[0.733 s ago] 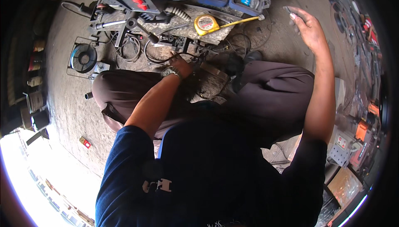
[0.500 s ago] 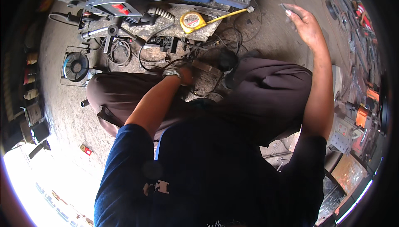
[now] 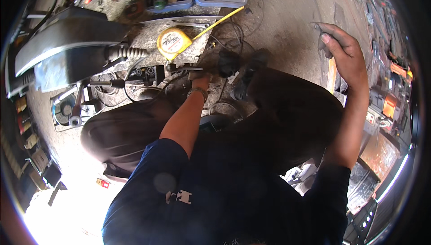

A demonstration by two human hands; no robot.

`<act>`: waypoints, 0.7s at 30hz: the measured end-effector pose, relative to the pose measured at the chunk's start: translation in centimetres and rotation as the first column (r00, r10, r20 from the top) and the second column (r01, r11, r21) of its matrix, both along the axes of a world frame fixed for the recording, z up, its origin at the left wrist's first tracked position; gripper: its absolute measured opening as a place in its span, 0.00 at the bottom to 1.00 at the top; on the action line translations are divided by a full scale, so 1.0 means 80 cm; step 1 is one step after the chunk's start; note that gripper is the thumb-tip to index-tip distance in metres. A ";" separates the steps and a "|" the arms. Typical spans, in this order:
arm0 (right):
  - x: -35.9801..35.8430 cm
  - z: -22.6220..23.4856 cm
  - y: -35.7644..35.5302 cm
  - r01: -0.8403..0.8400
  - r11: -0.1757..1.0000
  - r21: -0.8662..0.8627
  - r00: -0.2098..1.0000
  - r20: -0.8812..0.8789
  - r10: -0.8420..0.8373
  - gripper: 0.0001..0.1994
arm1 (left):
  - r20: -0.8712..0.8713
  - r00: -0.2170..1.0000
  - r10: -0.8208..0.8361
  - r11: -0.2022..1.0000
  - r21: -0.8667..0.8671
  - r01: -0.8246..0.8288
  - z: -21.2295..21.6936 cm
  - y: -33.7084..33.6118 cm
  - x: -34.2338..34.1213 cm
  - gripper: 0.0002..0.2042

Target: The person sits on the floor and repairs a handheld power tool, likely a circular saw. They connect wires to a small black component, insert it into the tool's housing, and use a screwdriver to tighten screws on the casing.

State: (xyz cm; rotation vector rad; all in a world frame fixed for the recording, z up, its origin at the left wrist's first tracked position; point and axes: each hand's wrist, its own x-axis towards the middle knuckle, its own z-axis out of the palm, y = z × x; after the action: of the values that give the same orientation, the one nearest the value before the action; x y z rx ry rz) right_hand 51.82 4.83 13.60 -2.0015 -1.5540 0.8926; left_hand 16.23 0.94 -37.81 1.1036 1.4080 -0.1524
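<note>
My left hand [image 3: 200, 81], a watch at its wrist, reaches low between my knees. Its fingers look curled in the shadow beside a dark bar [image 3: 186, 68]; what they grip is hidden. My right hand [image 3: 345, 50] is raised at the right, thumb and forefinger pinched on something small and dark at their tips, too small to name. Ahead of the left hand, a yellow tape measure [image 3: 172, 41] lies on a worn slab with its blade drawn out to the right. A black part with round openings [image 3: 146, 75] is left of that hand.
A big dark metal machine [image 3: 67, 50] with a curved guard and lever handle stands at the left. Beyond the tape are a wrench [image 3: 191, 24] and an opened blue-grey toolbox [image 3: 177, 7]. Cables [image 3: 233, 43] loop over the floor; a small fan [image 3: 65, 109] sits far left.
The view has shifted, bringing the machine nearer at the left. My right hand has come lower and further right, still pinched. My left hand stays low between the knees, now by the dark bar.
</note>
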 end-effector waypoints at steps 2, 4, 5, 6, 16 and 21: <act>0.005 -0.003 0.000 0.009 0.999 -0.035 1.000 -0.007 -0.009 0.15 | 0.000 0.850 0.527 0.818 -0.271 -0.507 0.045 0.007 0.025 0.18; 0.002 0.001 0.008 -0.015 0.998 -0.056 1.000 0.001 0.015 0.16 | 0.006 0.663 0.749 0.622 -0.349 -0.700 0.045 0.003 0.023 0.17; -0.004 0.005 0.019 -0.050 0.998 -0.038 0.999 0.018 0.051 0.16 | 0.090 0.672 0.735 0.662 -0.313 -0.682 0.004 -0.009 0.009 0.16; -0.009 0.005 0.027 -0.074 0.997 -0.021 0.996 0.044 0.075 0.16 | 0.092 0.726 0.681 0.720 -0.260 -0.643 0.002 -0.010 0.007 0.16; -0.009 -0.034 0.076 -0.093 0.995 0.036 0.995 -0.038 0.094 0.16 | -0.453 0.830 0.326 0.941 0.066 -0.333 0.082 0.069 -0.096 0.18; -0.019 -0.046 0.075 -0.071 0.997 0.008 0.997 -0.043 0.071 0.17 | -0.733 0.574 -0.366 0.837 0.010 0.547 0.074 0.116 -0.191 0.20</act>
State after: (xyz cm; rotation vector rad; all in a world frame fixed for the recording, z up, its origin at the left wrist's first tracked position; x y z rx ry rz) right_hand 50.27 10.84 9.93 -1.9206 -1.6112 0.9505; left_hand 0.95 10.19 -31.86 1.7250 1.8072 -0.9059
